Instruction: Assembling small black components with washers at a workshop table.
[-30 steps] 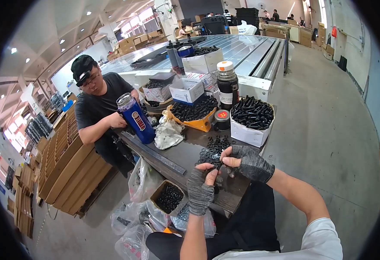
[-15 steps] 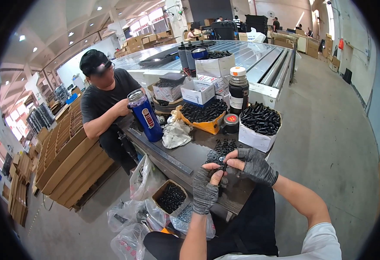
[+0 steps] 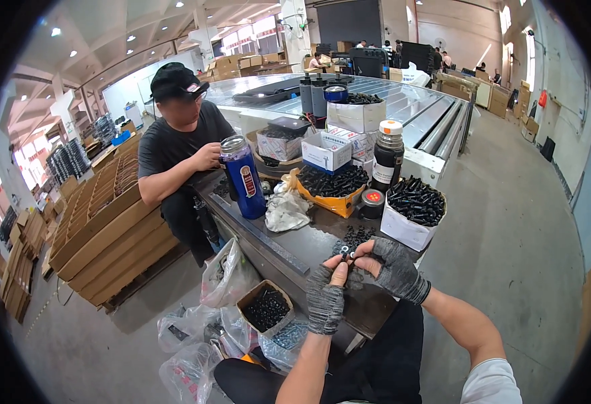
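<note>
Carton: white, open-topped (image 3: 402,230), standing near the right edge of the dark table (image 3: 319,240) in the head view, heaped with black rod-like parts (image 3: 415,200); every place below is told from it.
Left hand: in a grey fingerless glove (image 3: 326,299), on the near side of the carton and to its left; thumb and finger closed in a pinch.
Right hand: gloved alike (image 3: 400,269), just on the near side of the carton, its thumb and fingers bent into a pinch that meets the left fingertips.
Small part: dark with a pale ring (image 3: 345,257), held between the two sets of fingertips, left of the carton and nearer the wearer; too small and covered to tell its exact form.
Loose rings: little dark pieces (image 3: 357,237) spread on the tabletop at the carton's left, next to the fingertips.
Tin: round, dark, with a red-and-orange lid (image 3: 371,204), just left of the carton.
Bottle: tall, dark, white-capped (image 3: 386,163), behind the carton and slightly left.
Orange tray: full of black parts (image 3: 341,205), left of the carton, beyond the tin.
Cloth: white, crumpled (image 3: 287,212), farther left of the carton.
Flask: blue (image 3: 243,185), well left of the carton.
Co-worker: dark-shirted person (image 3: 181,138), seated past the flask, far left of the carton.
</note>
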Available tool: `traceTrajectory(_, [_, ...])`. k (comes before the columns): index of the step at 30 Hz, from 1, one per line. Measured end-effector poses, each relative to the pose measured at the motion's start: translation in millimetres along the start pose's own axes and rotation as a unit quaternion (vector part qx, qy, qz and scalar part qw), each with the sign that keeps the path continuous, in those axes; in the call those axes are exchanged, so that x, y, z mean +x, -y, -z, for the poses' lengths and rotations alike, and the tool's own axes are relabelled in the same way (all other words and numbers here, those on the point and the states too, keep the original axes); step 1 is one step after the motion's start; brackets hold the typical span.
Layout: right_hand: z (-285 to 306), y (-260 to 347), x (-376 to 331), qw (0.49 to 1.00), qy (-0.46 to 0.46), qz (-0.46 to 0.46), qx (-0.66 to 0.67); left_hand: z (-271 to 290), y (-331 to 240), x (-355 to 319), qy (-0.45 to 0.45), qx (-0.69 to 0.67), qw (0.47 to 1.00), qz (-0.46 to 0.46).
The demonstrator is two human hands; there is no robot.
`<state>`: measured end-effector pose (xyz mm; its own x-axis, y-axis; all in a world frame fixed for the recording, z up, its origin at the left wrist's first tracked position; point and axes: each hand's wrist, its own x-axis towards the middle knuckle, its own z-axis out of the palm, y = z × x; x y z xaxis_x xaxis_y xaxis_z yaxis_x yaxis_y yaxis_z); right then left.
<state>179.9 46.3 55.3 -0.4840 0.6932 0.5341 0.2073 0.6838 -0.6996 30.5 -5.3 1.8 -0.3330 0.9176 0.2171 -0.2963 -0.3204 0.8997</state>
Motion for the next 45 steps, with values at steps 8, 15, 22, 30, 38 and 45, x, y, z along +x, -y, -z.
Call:
traceTrajectory(8, [24.5, 1.6, 25.4, 0.964, 0.025, -0.182, 0.191, 0.2, -10.2, 2.0, 0.074, -0.005, 0.996, 0.054])
traceTrajectory(15, [7.0, -4.7, 14.6, 0.986, 0.003, -0.11, 0.127, -0.9, -8.8, 0.8, 0.071, 0.009, 0.996, 0.044])
traceTrajectory(22, [0.8, 6.1, 14.8, 0.941, -0.004, -0.241, 0.237, -1.1, -9.0, -0.7, 0.089, 0.016, 0.995, 0.053])
traceTrajectory(30, [10.8, -15.7, 33.1, 0.997, 0.023, 0.064, -0.022, 1.7, 4.5, 1.1, 0.044, 0.031, 0.999, 0.008])
traceTrajectory(38, [37.4, -47.3, 8.4, 0.981, 0.122, -0.003, -0.153, 2.9, 2.1, -8.7, -0.044, -0.084, 0.995, -0.043])
traceTrajectory(45, [24.1, -60.5, -0.2, 0.972, 0.114, -0.026, -0.204, 0.3, -2.3, -10.2, -0.024, -0.078, 0.996, -0.031])
